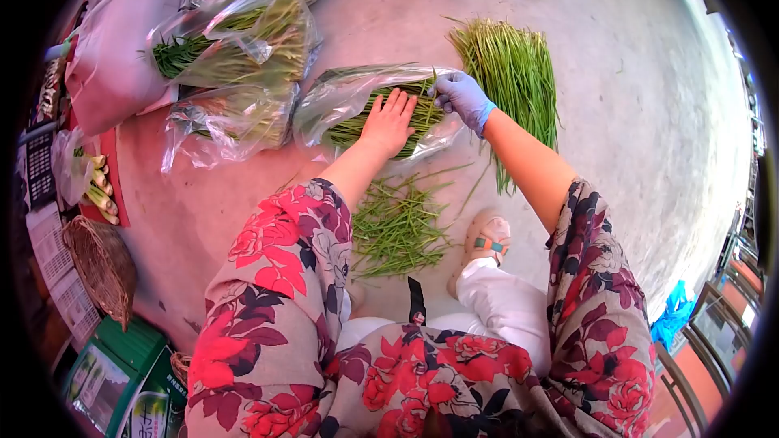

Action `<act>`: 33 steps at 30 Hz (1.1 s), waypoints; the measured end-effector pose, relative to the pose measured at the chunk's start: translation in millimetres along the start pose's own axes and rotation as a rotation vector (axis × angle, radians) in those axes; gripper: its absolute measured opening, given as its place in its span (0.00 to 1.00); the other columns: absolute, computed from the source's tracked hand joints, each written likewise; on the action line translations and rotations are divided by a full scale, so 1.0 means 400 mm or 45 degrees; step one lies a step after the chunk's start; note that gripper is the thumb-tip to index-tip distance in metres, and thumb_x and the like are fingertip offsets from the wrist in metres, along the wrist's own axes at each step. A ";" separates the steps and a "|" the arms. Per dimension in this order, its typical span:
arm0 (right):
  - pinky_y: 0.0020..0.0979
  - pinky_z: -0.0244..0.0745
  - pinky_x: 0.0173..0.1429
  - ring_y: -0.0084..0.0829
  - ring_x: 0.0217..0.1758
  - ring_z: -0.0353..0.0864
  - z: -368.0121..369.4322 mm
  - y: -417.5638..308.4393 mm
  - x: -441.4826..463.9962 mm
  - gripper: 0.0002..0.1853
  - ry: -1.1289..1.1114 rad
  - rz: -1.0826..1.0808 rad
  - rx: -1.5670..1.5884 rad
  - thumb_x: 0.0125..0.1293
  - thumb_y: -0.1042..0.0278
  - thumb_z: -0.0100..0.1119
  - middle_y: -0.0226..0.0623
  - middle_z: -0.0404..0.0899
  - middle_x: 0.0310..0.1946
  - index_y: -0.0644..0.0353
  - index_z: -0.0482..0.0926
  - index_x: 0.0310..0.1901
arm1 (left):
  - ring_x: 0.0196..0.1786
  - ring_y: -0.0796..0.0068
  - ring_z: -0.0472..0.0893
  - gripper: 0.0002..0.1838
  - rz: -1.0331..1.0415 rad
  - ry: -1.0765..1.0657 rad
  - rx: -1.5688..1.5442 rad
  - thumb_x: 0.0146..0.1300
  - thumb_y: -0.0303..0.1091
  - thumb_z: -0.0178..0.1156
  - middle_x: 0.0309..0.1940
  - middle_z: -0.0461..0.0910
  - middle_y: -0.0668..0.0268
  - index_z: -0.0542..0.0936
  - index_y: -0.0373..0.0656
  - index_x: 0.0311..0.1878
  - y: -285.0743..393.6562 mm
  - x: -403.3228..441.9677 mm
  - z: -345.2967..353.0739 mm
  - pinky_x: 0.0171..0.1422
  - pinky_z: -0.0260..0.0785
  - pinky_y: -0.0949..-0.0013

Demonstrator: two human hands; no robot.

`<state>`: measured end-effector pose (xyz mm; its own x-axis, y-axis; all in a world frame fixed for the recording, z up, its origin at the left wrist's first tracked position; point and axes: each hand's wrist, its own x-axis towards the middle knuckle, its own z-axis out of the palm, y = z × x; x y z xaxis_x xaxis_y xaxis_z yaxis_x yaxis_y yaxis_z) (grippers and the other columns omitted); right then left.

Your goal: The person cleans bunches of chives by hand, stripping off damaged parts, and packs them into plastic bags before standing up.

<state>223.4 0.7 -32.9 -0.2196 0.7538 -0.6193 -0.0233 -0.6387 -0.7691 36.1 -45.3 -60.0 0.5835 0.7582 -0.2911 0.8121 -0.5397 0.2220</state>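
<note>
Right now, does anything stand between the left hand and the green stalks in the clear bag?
Nothing visible does: the left hand appears to lie directly on the green stalks, where the clear bag is open.

Looks like a produce shop or market stall here: bagged green stalks (426,118) on bare concrete floor (649,113), wicker basket (101,264) alongside!

A long sheaf of slender green stalks (515,73) is carried by the pale grey, smooth floor (633,97). Beside it is laid a clear plastic bag (315,109) of green stalks; below, short green stem pieces (398,231) are strewn.
</note>
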 end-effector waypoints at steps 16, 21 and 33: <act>0.43 0.74 0.40 0.46 0.36 0.80 0.193 -0.014 -0.259 0.13 -0.550 -0.927 -1.680 0.54 0.66 0.55 0.46 0.80 0.34 0.60 0.78 0.40 | 0.68 0.69 0.62 0.26 -0.568 -0.221 -1.942 0.65 0.38 0.51 0.64 0.67 0.65 0.66 0.39 0.65 -0.201 0.031 -0.199 0.71 0.50 0.66; 0.43 0.74 0.43 0.45 0.39 0.81 0.216 0.021 -0.185 0.12 -0.755 -0.413 -2.125 0.52 0.66 0.55 0.44 0.81 0.34 0.60 0.80 0.37 | 0.74 0.67 0.50 0.33 -0.534 0.212 -2.240 0.66 0.45 0.49 0.72 0.51 0.65 0.54 0.39 0.70 -0.284 0.050 -0.233 0.75 0.37 0.57; 0.40 0.74 0.47 0.45 0.41 0.79 0.150 -0.019 -0.013 0.10 -0.168 -0.547 -1.659 0.58 0.66 0.51 0.45 0.80 0.36 0.58 0.80 0.37 | 0.43 0.69 0.80 0.14 -0.135 -0.187 -0.915 0.58 0.32 0.58 0.39 0.82 0.61 0.79 0.43 0.48 -0.210 -0.070 -0.184 0.50 0.71 0.68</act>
<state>166.2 -7.8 -14.3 -0.5196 0.7862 -0.3345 0.7933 0.2986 -0.5306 -49.3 5.9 -2.1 0.5389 0.7089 -0.4550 0.6857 -0.0555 0.7258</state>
